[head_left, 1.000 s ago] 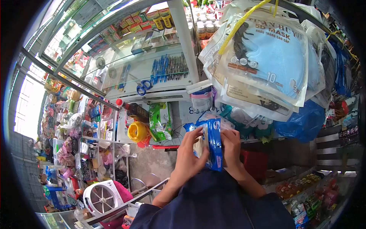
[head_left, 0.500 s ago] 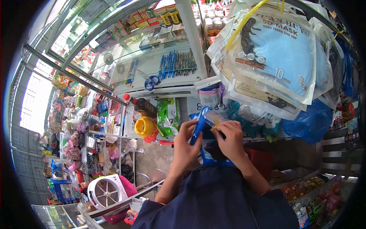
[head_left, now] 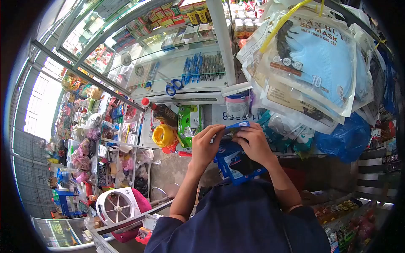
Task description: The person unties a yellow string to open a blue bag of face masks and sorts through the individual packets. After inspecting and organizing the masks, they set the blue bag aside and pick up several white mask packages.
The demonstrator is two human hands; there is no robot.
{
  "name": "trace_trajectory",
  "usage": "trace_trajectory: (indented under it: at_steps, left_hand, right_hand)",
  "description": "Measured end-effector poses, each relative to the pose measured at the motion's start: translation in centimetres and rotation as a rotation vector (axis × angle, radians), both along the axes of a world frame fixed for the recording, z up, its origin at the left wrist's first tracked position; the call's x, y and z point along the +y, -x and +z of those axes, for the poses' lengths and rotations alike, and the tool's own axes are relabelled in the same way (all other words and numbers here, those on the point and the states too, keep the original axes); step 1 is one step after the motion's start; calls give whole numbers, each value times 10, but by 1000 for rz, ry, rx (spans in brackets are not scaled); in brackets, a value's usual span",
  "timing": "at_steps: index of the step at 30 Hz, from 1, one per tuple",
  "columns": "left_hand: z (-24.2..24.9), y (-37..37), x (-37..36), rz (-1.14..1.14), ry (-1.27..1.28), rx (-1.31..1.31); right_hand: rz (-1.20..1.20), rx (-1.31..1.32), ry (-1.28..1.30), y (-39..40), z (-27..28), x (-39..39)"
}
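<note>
A blue plastic packet (head_left: 241, 172) with a dark patch on its front hangs between my hands, low in front of my shirt. Its blue top strip (head_left: 237, 125) is folded over at the upper edge. My left hand (head_left: 207, 145) pinches the left end of that top edge, fingers closed. At the right end, my right hand (head_left: 256, 145) grips the same edge with curled fingers. What lies between my fingertips is partly hidden.
Hanging mask packs (head_left: 320, 63) crowd the upper right, above a blue bag (head_left: 344, 141). Ahead stands a glass case with pens and blue scissors (head_left: 174, 87). A dark bottle (head_left: 162, 113), yellow roll (head_left: 163, 135) and green packet (head_left: 190, 125) sit left of my hands.
The blue strip has turned from upright at my left hand to lying flat across both hands. My hands have levelled at its two ends, and the packet's front now shows below them.
</note>
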State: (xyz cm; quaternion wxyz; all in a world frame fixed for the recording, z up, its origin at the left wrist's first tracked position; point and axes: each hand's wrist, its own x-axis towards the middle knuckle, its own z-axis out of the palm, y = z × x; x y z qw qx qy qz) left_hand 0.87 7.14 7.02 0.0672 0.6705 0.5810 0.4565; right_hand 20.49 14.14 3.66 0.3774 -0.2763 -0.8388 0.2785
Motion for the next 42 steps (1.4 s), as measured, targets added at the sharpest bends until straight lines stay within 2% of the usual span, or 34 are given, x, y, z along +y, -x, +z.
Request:
trace_trajectory:
  at_steps: [3, 6, 12, 15, 18, 21, 27, 31, 34, 37, 40, 42]
  left_hand:
    - [-17, -2, 5, 40, 23, -104]
    - [-30, -2, 12, 77, 66, -199]
    - [-37, -5, 20, 214, 165, -395]
    - [-31, -5, 28, 114, -10, -305]
    - [-31, 2, 31, -53, 113, -181]
    - [-39, 8, 32, -70, 182, -184]
    - [-58, 8, 30, -86, 320, -507]
    - [-69, 15, 30, -99, 420, -617]
    - [-69, 15, 28, -140, 386, -623]
    - [-68, 10, 29, -56, 272, -426]
    - [-56, 1, 31, 89, 205, -334]
    - [-54, 9, 33, -39, 171, -217]
  right_hand:
    - [71, 33, 13, 7, -19, 15]
    - [-6, 72, 28, 11, -39, 28]
    - [119, 8, 134, 11, -37, 45]
    - [168, 51, 32, 16, -38, 46]
    - [170, -2, 66, 15, -44, 50]
    - [139, 60, 203, 14, -44, 48]
    - [143, 97, 291, 13, -38, 50]
    - [114, 62, 265, 13, -32, 46]
    - [92, 53, 196, 16, -36, 42]
    - [107, 56, 124, 19, -42, 38]
    - [116, 32, 104, 20, -40, 37]
    - [103, 24, 81, 20, -40, 38]
